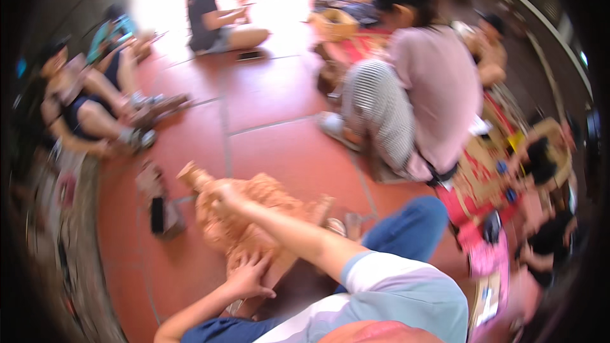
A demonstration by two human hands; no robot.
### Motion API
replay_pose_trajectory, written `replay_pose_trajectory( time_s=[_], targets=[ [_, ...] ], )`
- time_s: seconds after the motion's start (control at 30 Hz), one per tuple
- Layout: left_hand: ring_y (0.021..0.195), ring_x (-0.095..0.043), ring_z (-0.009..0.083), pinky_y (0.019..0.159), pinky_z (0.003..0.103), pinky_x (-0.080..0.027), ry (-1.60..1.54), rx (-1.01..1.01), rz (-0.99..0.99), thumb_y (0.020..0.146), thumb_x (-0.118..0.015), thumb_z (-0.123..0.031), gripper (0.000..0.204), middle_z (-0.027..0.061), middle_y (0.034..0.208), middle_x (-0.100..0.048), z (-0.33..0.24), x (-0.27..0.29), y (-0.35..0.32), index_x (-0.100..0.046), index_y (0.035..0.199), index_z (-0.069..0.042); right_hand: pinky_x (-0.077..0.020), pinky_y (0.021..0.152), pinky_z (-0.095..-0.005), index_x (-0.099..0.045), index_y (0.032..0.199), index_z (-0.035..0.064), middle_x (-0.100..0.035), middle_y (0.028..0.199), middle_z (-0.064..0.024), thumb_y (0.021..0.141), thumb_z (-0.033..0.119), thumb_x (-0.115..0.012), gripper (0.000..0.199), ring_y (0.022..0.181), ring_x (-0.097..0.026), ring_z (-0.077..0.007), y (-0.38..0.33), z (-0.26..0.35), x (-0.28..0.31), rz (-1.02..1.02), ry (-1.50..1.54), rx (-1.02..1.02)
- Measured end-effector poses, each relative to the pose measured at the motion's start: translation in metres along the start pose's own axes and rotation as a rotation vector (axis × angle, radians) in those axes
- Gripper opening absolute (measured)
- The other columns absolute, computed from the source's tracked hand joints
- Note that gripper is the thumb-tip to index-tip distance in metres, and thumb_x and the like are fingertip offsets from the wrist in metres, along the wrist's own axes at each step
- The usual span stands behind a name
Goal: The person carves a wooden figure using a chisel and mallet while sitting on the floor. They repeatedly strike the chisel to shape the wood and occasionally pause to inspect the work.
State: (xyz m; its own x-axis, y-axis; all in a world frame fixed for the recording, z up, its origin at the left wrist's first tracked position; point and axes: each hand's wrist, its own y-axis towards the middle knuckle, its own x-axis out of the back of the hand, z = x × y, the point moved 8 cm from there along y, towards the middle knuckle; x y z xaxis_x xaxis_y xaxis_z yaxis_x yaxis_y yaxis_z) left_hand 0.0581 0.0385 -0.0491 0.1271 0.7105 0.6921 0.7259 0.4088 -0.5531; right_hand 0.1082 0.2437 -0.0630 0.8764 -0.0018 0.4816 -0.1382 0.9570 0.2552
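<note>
Pressing my left hand (249, 277) flat on the orange woven piece (254, 216), right hand (225, 195) gripping its top; next comes a steady, even pull

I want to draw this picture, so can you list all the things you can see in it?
Woven piece: one, orange-tan, on the floor under both hands; too blurred to tell its exact kind.
Floor: red-brown tiles, across the middle.
Dark flat thing: one, black, on the floor left of the woven piece; too blurred to name.
Sitting people: several. One in a pink top upper right, one in a black top at the top, others along the left.
Basket: one, tan, top centre.
Colourful mats: red and pink, right side.
Left hand: pressing on the woven piece's near edge.
Right hand: resting on top of the woven piece.
</note>
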Motion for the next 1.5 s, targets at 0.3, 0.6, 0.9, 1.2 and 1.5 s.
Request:
replay_pose_trajectory(
  time_s=[0.3, 0.6, 0.9, 1.2, 1.5],
  targets=[
    [0.131, -0.007, 0.0549, 0.106, 0.057, -0.019, -0.020, -0.061, -0.035, 0.050, -0.081, -0.050, 0.118, 0.0274, 0.147, -0.007, -0.005, 0.006, 0.004, -0.019, 0.144, -0.013, -0.0470, 0.066, -0.0409, -0.056, 0.066, 0.0026, -0.058, 0.076, -0.0149, 0.065, 0.013, -0.069, 0.017, 0.074, -0.058, -0.0341, -0.016, -0.020, 0.006, -0.023, -0.085, -0.074],
    [0.129, 0.005, 0.0579, 0.106, 0.058, -0.008, -0.045, 0.110, -0.032, 0.048, -0.080, -0.057, 0.122, 0.0390, 0.141, -0.003, 0.018, -0.006, -0.003, -0.020, 0.143, -0.009, -0.0501, 0.062, -0.0400, -0.066, 0.076, 0.0069, -0.064, 0.072, -0.0153, 0.065, 0.014, -0.067, 0.014, 0.070, -0.063, -0.0322, -0.012, -0.001, 0.018, 0.019, -0.188, -0.206],
    [0.128, 0.000, 0.0594, 0.104, 0.061, -0.012, -0.052, 0.101, -0.028, 0.048, -0.079, -0.059, 0.124, 0.0405, 0.140, -0.002, 0.013, -0.005, -0.001, -0.018, 0.144, -0.011, -0.0470, 0.058, -0.0393, -0.059, 0.068, -0.0004, -0.058, 0.065, -0.0181, 0.064, 0.009, -0.064, 0.012, 0.062, -0.059, -0.0324, -0.017, -0.024, 0.019, -0.157, -0.003, -0.017],
    [0.123, -0.010, 0.0653, 0.103, 0.062, -0.015, -0.032, 0.102, -0.056, 0.049, -0.078, -0.058, 0.117, 0.0334, 0.144, -0.003, 0.017, -0.005, 0.001, -0.018, 0.145, -0.025, -0.0450, 0.054, -0.0375, -0.054, 0.059, 0.0010, -0.058, 0.066, -0.0186, 0.064, 0.006, -0.064, 0.012, 0.060, -0.058, -0.0326, -0.011, -0.013, 0.009, -0.228, 0.038, 0.046],
    [0.123, -0.008, 0.0647, 0.101, 0.065, -0.014, -0.035, 0.094, -0.075, 0.049, -0.078, -0.059, 0.116, 0.0338, 0.144, -0.002, 0.020, -0.008, 0.001, -0.021, 0.144, -0.026, -0.0466, 0.056, -0.0375, -0.052, 0.059, 0.0026, -0.056, 0.063, -0.0157, 0.064, 0.008, -0.064, 0.015, 0.059, -0.057, -0.0308, -0.014, -0.009, 0.004, -0.185, -0.014, 0.089]
  ],
)
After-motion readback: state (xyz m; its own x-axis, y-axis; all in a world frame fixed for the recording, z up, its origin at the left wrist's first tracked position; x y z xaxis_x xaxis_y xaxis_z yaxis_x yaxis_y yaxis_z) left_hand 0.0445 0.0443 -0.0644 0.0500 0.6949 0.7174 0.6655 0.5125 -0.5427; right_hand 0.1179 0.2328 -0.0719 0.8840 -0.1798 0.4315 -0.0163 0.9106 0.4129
